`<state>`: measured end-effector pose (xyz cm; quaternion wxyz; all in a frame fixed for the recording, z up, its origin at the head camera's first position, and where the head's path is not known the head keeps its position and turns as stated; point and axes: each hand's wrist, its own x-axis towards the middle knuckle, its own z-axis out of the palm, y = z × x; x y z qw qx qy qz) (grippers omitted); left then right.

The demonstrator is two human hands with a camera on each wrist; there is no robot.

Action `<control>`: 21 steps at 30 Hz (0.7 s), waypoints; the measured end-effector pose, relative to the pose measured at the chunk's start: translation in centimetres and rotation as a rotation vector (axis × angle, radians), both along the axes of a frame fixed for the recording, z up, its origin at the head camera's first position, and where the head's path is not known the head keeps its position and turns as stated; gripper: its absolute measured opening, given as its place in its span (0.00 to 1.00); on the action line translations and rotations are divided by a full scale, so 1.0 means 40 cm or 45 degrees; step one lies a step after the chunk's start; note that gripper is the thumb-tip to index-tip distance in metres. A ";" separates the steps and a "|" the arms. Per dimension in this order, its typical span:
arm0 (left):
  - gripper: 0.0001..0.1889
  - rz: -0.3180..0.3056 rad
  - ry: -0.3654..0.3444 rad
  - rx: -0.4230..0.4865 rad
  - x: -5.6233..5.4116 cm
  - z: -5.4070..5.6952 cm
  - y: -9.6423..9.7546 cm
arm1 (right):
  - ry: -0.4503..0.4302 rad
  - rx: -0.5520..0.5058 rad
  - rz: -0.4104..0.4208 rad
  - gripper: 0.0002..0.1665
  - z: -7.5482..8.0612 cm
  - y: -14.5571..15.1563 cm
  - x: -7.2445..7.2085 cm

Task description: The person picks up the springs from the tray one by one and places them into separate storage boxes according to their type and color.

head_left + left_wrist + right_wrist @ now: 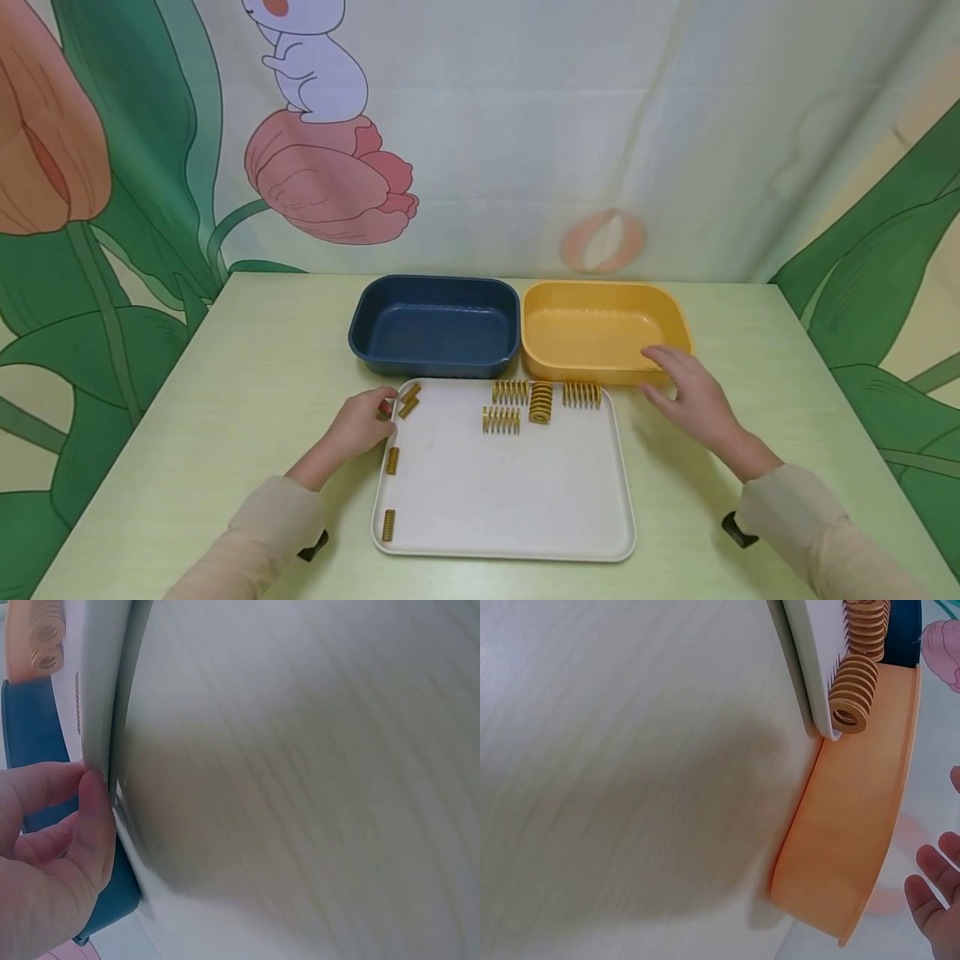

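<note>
Head view shows us a white tray (pixel 510 492) lying flat on the table, with gold springs on it. We count four big springs (pixel 541 402) by the far edge, right of the middle: three sit in a row, and one lies just nearer to us, below the left one of the row. We also see four small springs (pixel 388 525) down the left side: two lie close together in the far left corner, one lies a bit lower along the edge, and one is in the near left corner. Our left hand (pixel 362 423) is at the tray's left edge, and in the left wrist view we can see its thumb and finger pinching the rim. Our right hand (pixel 693 400) holds nothing; its fingers are loose and spread apart, near the right end of the yellow bin (pixel 600 373). That bin sits just past the tray, side by side with a blue bin (pixel 427 367) on its left. Under it all we see a pale green table (pixel 262 350). We have light sleeves (pixel 273 517) on both arms. Behind the table hangs a cloth (pixel 487 142) with a white animal (pixel 322 79) sitting on a pink flower (pixel 330 179).
</note>
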<state>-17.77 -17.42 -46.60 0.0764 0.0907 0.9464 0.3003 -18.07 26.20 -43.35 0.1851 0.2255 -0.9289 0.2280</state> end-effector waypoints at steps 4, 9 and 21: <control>0.22 0.024 -0.015 0.006 -0.001 -0.001 0.003 | -0.009 -0.006 0.007 0.28 -0.002 -0.005 0.002; 0.23 0.039 -0.019 0.011 -0.002 0.002 0.006 | -0.014 -0.015 0.020 0.27 -0.008 -0.008 0.002; 0.24 0.062 -0.032 -0.002 0.001 0.006 0.010 | -0.121 -0.019 0.040 0.25 -0.018 -0.024 0.008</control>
